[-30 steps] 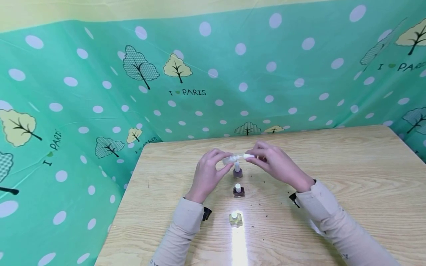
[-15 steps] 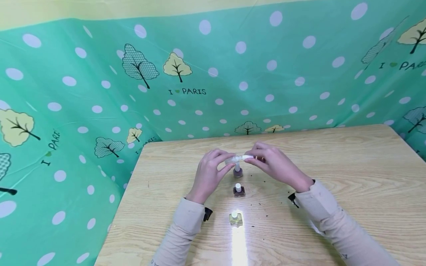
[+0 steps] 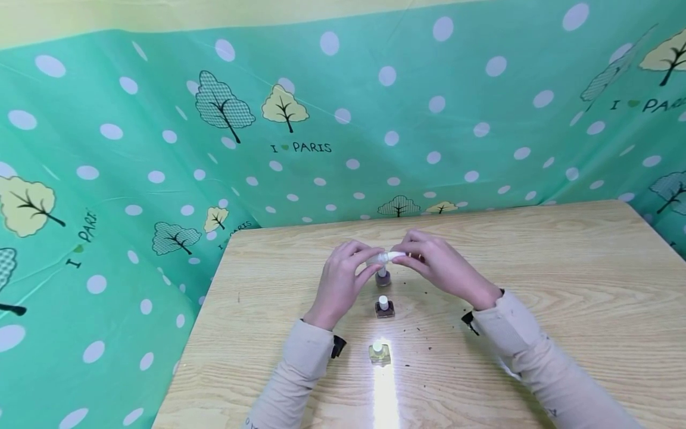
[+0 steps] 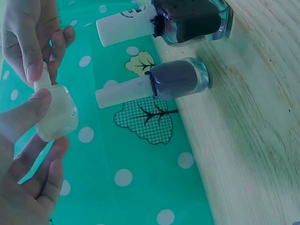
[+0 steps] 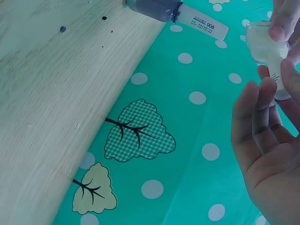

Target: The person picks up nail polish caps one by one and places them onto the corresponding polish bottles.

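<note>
My left hand (image 3: pixel 339 285) holds a small nail polish bottle (image 4: pixel 60 112) of milky white, its thumb and fingers pinching the glass body. Opposite it, my right hand (image 3: pixel 446 269) pinches the white cap (image 5: pixel 275 77) between thumb and fingertips. The cap sits right at the bottle's neck, and the pair lies tilted sideways above the table. Just below the hands stands a purple nail polish bottle (image 3: pixel 383 279), upright, its white cap partly overlapped by the held bottle in the head view.
Nearer on the wooden table (image 3: pixel 257 357) stand a dark nail polish bottle (image 3: pixel 384 309) and a pale yellow one (image 3: pixel 379 356), in a line with the purple one. Several dark specks lie to their right. A green dotted cloth (image 3: pixel 343 119) hangs behind the table.
Both hands have drawn closer together. The cap has moved left toward the bottle, and the gap between them has closed up. The standing bottles have not moved.
</note>
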`<state>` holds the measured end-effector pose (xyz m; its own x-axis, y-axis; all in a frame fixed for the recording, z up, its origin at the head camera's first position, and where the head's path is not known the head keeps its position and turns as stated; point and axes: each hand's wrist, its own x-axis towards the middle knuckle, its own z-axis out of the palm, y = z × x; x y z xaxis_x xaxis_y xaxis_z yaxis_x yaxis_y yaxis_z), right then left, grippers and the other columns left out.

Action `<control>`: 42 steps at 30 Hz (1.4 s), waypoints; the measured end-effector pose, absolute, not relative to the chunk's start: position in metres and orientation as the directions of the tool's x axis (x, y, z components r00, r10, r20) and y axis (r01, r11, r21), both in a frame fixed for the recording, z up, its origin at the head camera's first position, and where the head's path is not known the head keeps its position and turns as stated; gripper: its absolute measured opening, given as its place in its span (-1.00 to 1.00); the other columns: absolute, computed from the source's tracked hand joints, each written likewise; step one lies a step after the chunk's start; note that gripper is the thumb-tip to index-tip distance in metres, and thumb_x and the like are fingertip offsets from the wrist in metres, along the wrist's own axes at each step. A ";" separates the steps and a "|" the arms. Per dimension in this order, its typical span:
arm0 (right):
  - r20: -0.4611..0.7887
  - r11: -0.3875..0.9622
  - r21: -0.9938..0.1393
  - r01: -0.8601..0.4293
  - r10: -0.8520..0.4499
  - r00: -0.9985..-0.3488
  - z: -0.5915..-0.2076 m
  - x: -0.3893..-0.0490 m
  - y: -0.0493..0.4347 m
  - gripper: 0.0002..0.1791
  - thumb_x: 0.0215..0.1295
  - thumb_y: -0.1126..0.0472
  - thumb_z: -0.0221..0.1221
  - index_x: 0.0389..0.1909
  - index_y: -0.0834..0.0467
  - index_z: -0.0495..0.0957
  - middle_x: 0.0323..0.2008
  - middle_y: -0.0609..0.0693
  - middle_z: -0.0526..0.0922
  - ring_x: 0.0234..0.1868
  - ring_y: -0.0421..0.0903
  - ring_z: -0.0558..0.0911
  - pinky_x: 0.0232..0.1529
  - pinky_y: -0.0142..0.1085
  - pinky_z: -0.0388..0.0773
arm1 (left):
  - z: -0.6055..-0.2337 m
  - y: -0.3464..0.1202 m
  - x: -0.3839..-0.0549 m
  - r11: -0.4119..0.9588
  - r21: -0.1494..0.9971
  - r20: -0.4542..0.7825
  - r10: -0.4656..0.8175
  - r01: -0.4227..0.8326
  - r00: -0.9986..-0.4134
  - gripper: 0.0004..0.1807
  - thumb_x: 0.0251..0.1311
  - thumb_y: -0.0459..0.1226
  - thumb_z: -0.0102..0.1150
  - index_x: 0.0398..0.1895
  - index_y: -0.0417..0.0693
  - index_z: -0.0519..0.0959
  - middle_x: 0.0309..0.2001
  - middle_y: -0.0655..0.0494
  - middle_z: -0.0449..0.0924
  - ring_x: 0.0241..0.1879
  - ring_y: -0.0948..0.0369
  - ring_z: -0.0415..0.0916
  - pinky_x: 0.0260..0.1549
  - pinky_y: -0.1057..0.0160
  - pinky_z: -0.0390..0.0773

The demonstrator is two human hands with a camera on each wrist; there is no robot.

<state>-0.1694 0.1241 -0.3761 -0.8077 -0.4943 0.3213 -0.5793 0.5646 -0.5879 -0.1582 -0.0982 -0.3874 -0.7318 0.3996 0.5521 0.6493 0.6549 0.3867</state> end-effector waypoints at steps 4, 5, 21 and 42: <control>0.311 0.549 -0.603 -0.579 -0.506 -0.804 -0.378 -0.171 0.124 -0.79 0.40 0.09 0.19 -0.14 0.09 0.71 -0.34 -0.19 0.57 -0.40 -0.26 0.47 -0.35 -0.37 0.54 | -0.388 -0.097 -0.158 0.652 0.380 0.565 0.399 0.657 -0.722 -0.70 0.11 -0.24 0.40 -0.06 -0.05 0.71 -0.21 0.15 0.66 -0.21 0.21 0.57 -0.13 0.25 0.58; 0.305 0.548 -0.608 -0.575 -0.507 -0.806 -0.379 -0.171 0.125 -0.79 0.40 0.09 0.19 -0.15 0.09 0.71 -0.35 -0.19 0.57 -0.40 -0.25 0.47 -0.34 -0.36 0.53 | -0.389 -0.097 -0.158 0.651 0.377 0.568 0.399 0.659 -0.720 -0.70 0.11 -0.24 0.40 -0.06 -0.05 0.71 -0.22 0.15 0.66 -0.22 0.22 0.57 -0.15 0.25 0.58; 0.127 0.491 -0.784 -0.380 -0.473 -0.872 -0.383 -0.175 0.126 -0.70 0.50 0.05 0.08 -0.32 0.09 0.70 -0.55 -0.03 0.54 -0.56 -0.16 0.48 -0.48 -0.33 0.50 | -0.399 -0.093 -0.156 0.657 0.386 0.572 0.380 0.647 -0.727 -0.71 0.15 -0.24 0.38 -0.03 0.02 0.71 -0.18 0.18 0.63 -0.17 0.24 0.53 -0.16 0.29 0.56; 0.424 0.502 -0.600 -0.623 -0.460 -0.780 -0.386 -0.167 0.130 -0.77 0.29 0.27 0.28 -0.04 0.13 0.68 -0.21 -0.09 0.70 -0.35 -0.27 0.60 -0.36 -0.40 0.62 | -0.395 -0.098 -0.155 0.677 0.428 0.532 0.347 0.599 -0.772 -0.70 0.17 -0.16 0.36 -0.03 0.01 0.70 -0.19 0.18 0.65 -0.16 0.21 0.57 -0.11 0.23 0.58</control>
<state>-0.1668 0.1297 -0.3857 -0.7800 -0.4602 0.4240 -0.6225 0.5023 -0.6002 -0.1552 -0.0978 -0.3947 -0.7724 0.3469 0.5319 0.5989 0.6767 0.4283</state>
